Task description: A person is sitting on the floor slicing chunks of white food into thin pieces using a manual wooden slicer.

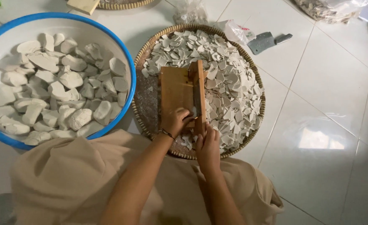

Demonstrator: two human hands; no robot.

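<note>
Slicer (pixel 182 93) lies on tray (pixel 144 106) of pale shards (pixel 230 79).

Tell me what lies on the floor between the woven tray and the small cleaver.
In the head view, a crumpled clear plastic bag lies between the woven tray and the cleaver, resting against the tray's rim; beyond it, bare white tile.

Landmark: woven tray (pixel 148 50). Left of tray, blue-rimmed basin (pixel 127 58) of pale lumps touched its rim, no gap between. On tray, wooden slicer (pixel 180 89) stood mid-way; slice heap (pixel 230 83) blocked right half. Right of tray, tiled floor (pixel 326 125) lay open. Beyond tray: cleaver (pixel 267 41), plastic bags (pixel 190 12).
</note>
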